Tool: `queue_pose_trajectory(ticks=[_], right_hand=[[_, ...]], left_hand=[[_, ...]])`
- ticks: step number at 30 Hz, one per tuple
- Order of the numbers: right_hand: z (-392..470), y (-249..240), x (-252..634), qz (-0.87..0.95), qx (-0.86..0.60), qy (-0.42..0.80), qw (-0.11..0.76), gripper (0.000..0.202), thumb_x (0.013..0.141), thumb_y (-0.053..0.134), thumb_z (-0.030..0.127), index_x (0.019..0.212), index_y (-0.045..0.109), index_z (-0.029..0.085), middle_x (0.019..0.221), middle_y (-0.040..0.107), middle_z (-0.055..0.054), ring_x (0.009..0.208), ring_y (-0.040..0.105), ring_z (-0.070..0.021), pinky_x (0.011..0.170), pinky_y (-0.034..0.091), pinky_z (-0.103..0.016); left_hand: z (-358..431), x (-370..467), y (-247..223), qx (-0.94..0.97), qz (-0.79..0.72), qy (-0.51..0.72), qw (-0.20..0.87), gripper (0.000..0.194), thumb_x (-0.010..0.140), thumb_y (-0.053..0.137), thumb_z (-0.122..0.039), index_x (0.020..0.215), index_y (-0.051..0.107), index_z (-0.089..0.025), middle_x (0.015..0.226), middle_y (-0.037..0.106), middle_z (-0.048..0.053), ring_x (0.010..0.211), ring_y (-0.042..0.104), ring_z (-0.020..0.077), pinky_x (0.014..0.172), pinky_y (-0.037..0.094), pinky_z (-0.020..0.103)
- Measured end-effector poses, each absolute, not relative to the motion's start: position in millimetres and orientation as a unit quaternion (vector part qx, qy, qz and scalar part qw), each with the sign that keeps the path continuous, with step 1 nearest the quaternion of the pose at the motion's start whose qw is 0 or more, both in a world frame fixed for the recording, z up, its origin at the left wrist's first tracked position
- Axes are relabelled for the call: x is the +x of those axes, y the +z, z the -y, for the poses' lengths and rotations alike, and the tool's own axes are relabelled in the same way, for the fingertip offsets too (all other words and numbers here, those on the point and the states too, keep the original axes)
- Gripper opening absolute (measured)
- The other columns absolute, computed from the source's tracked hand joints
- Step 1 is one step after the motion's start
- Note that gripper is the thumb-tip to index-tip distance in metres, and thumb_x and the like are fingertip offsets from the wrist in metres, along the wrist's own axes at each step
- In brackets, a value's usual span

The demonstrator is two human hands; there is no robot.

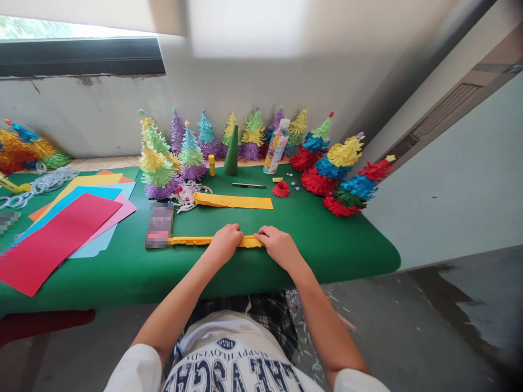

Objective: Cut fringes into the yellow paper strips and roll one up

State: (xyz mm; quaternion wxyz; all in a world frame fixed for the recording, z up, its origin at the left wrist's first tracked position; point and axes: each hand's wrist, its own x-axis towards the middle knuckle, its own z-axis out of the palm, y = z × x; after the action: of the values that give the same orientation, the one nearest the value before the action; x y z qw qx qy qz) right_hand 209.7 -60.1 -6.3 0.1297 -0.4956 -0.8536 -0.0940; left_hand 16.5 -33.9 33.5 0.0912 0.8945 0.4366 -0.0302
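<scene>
A narrow folded yellow-orange paper strip [192, 240] lies along the front of the green table, its left end at a blurred phone-like object [159, 224]. My left hand [229, 239] has its fingers closed on the strip near its right part. At the strip's right end, my right hand [274, 242] pinches the paper. Behind the hands lies a wider yellow-orange strip [241, 202] with a fringed left end. A bare green cone [231, 155] stands farther back, beside a yellow glue stick [211, 165].
Fringed paper trees [192, 158] line the back of the green table [327, 245]. A bottle [277, 148], a pen [249, 185] and a red paper ring [281, 189] stand or lie behind the hands. Coloured sheets [69, 234] overlap at left.
</scene>
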Motion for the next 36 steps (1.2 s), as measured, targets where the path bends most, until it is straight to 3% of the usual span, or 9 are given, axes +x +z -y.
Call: queue_pose_trajectory(ticks=[18, 27, 36], right_hand=[[60, -4, 209, 0.848, -0.512, -0.074, 0.113, 0.020, 0.093, 0.051, 0.015, 0.095, 0.070, 0.019, 0.092, 0.068, -0.004, 0.080, 0.057, -0.0152, 0.060, 0.037, -0.025], [63, 0, 203, 0.829, -0.548, -0.060, 0.092, 0.022, 0.091, 0.048, 0.009, 0.096, 0.067, 0.018, 0.101, 0.066, -0.007, 0.090, 0.056, -0.0158, 0.061, 0.036, -0.024], [65, 3, 196, 0.818, -0.568, -0.079, 0.047, 0.020, 0.092, 0.047, 0.012, 0.093, 0.066, 0.017, 0.091, 0.065, -0.006, 0.083, 0.054, -0.0169, 0.059, 0.030, -0.027]], left_hand=[[35, 18, 32, 0.899, -0.433, -0.029, 0.061, 0.028, 0.085, 0.042, -0.003, 0.093, 0.066, -0.017, 0.098, 0.057, 0.009, 0.093, 0.054, 0.0206, 0.074, 0.048, 0.028], [40, 25, 30, 0.897, -0.441, -0.029, 0.019, 0.023, 0.086, 0.041, -0.005, 0.091, 0.062, -0.015, 0.098, 0.056, 0.010, 0.095, 0.053, 0.0229, 0.065, 0.047, 0.029], [43, 27, 32, 0.895, -0.443, -0.040, 0.020, 0.025, 0.092, 0.038, -0.008, 0.092, 0.061, -0.014, 0.099, 0.056, 0.009, 0.093, 0.054, 0.0218, 0.064, 0.048, 0.028]])
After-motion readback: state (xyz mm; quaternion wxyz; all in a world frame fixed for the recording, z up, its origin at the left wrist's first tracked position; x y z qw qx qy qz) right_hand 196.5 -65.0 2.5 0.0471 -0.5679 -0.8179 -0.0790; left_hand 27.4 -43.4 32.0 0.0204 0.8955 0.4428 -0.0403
